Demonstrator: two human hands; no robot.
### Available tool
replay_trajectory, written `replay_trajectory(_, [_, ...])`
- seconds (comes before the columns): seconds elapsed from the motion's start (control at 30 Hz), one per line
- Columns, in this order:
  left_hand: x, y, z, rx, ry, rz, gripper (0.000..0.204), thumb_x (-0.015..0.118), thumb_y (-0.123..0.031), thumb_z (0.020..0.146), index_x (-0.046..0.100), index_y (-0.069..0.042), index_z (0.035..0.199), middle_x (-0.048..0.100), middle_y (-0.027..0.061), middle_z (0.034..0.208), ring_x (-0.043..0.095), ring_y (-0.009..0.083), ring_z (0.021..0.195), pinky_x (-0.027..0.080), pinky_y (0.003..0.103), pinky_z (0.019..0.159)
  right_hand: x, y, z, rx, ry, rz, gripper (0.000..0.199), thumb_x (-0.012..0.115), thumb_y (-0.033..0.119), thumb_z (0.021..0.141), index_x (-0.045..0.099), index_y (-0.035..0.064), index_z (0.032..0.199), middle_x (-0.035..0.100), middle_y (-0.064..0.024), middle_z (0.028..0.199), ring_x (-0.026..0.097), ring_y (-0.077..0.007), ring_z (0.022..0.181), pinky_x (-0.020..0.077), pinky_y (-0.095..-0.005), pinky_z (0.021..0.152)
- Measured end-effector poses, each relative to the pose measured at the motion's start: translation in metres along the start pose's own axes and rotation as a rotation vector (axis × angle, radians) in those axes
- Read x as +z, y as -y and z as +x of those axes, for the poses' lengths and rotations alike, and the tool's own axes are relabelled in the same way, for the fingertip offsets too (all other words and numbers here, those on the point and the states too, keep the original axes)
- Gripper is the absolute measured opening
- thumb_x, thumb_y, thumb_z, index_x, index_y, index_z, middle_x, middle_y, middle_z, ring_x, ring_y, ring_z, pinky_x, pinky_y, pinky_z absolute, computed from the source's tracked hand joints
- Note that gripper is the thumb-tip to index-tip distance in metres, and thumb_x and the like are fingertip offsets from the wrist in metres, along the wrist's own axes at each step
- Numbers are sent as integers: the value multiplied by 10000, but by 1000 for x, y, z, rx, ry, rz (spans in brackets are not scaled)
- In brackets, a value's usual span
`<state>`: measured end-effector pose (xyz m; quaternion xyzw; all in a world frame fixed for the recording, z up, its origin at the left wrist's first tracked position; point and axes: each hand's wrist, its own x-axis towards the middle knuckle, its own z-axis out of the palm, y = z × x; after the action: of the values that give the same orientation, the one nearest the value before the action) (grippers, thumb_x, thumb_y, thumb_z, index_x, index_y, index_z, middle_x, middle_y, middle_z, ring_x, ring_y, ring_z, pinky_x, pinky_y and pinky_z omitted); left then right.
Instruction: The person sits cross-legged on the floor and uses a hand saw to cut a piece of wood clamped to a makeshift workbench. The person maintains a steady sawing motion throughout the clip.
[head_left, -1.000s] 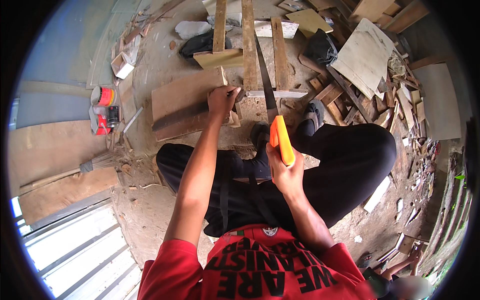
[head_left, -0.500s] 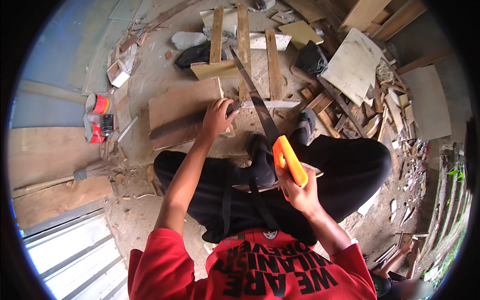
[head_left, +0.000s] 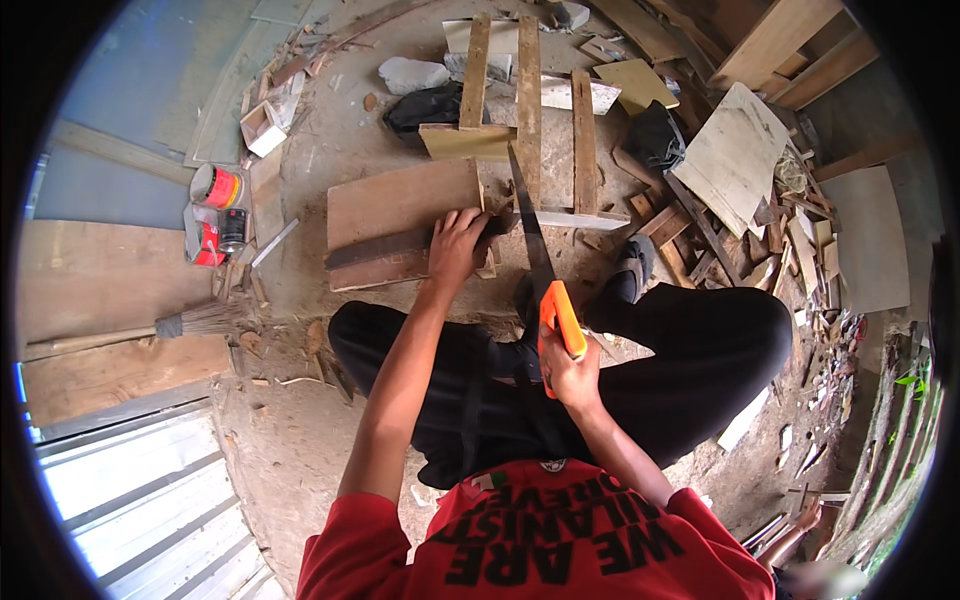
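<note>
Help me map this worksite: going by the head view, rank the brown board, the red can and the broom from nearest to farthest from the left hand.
1. Brown board: under the left hand, touching it.
2. Red can: far to the left, beside the wall boards.
3. Broom: to the lower left, about as far as the can; too close to call.

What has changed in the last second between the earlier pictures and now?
The right hand has drawn the orange-handled saw back toward the body and pushed it forward again, stroking through the cut. Nothing was taken up or let go. The left hand stays pressed on the wooden board.
</note>
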<state>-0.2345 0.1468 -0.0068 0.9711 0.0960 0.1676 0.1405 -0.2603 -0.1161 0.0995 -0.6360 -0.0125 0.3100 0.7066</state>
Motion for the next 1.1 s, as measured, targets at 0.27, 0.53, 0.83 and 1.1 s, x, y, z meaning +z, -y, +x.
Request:
replay_trajectory(0.27, [-7,9,32,94,-77,-30,304,725,-351,856,751,-89,1010,638,26,1092,519,252,1133,346,441,976,-5,-4,2,23,-10,-11,289,645,169,963,552,49,717,495,50,568,446,-43,493,350,-252,451])
replay_trajectory(0.53, [3,15,51,-38,-92,-54,349,591,-429,949,688,-94,954,655,47,999,586,273,1004,423,419,890,-14,-7,2,29,-19,-46,293,656,187,954,557,40,721,513,33,561,474,-53,497,366,-256,458])
replay_trajectory(0.83, [15,21,63,-139,-50,-13,340,590,-351,940,578,-67,754,627,101,788,606,322,839,461,461,806,-16,-9,0,37,-27,-116,294,664,188,942,565,10,729,504,20,566,455,-56,538,366,-274,490])
replay_trajectory(1.1, [25,41,87,-231,-201,-47,246,678,-281,875,576,-88,761,636,59,805,602,294,854,433,440,774,-13,-5,-3,-8,-21,-85,296,668,195,943,564,11,735,503,20,576,449,-51,563,366,-267,507])
